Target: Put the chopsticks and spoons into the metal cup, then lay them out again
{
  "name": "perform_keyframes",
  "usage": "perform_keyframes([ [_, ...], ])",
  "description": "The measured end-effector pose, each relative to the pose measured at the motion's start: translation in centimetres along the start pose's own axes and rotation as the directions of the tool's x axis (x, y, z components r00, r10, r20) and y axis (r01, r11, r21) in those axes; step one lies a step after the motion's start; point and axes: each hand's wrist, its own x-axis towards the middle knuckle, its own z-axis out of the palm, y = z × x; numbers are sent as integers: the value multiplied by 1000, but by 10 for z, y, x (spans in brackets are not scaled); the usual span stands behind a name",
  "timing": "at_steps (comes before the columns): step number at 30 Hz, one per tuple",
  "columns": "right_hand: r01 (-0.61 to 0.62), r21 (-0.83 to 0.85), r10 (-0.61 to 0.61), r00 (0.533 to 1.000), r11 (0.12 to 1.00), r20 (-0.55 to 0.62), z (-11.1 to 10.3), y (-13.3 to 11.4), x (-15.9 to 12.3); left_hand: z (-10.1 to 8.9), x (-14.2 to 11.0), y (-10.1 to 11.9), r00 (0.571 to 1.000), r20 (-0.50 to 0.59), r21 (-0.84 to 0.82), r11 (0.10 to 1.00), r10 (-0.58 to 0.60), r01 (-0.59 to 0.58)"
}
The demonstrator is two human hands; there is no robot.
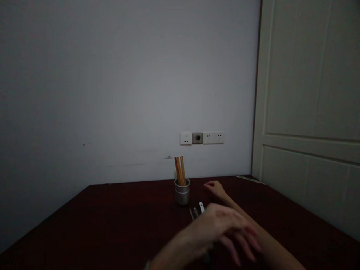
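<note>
My left hand (pixel 221 227) reaches in from the bottom, palm down, blurred at the fingertips. Its fingers are bent but apart, and I see nothing held in them. Beyond it, my right hand (pixel 216 188) hovers or rests near the back of the table, right of a grey metal cup (pixel 182 196). The right fingers are drawn together, with nothing visible between them. Several wooden chopsticks (pixel 180 170) stand tilted in the cup. The handle of a white utensil (pixel 201 207) and two thin metal utensils (pixel 196 212) show behind my left hand, which hides their other ends.
The dark red table (pixel 106 223) meets a pale wall (pixel 125 89) at the back. Wall sockets (pixel 213 138) sit above the table. A light panelled door (pixel 311 84) stands along the right side. A small dark thing under my left hand is too dim to name.
</note>
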Motion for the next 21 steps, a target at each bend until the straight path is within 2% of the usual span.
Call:
perform_keyframes([
  [1,20,-33,-20,1000,999,-11,-5,8,-7,-12,-1,-1,998,-48,28,999,45,-44],
  [2,46,-75,-47,999,996,-12,-9,15,-14,-26,-1,-4,992,-117,85,996,44,-34],
  [5,167,-279,-159,986,946,51,-18,37,-32,-72,2,-24,947,-306,214,963,-95,166],
  [7,234,-399,-208,972,886,108,-22,48,-43,-94,7,-42,891,-417,262,916,-177,305],
  [8,252,-433,-219,968,865,126,-23,52,-49,-100,10,-51,874,-432,263,896,-223,358],
  [10,289,-478,-246,957,829,154,-24,58,-60,-106,15,-66,847,-449,266,863,-285,430],
  [14,365,-515,-322,931,776,175,-22,61,-79,-103,27,-84,809,-479,301,803,-339,515],
  [21,340,-547,-306,939,765,155,-18,57,-86,-98,46,-96,803,-517,429,723,-295,542],
])
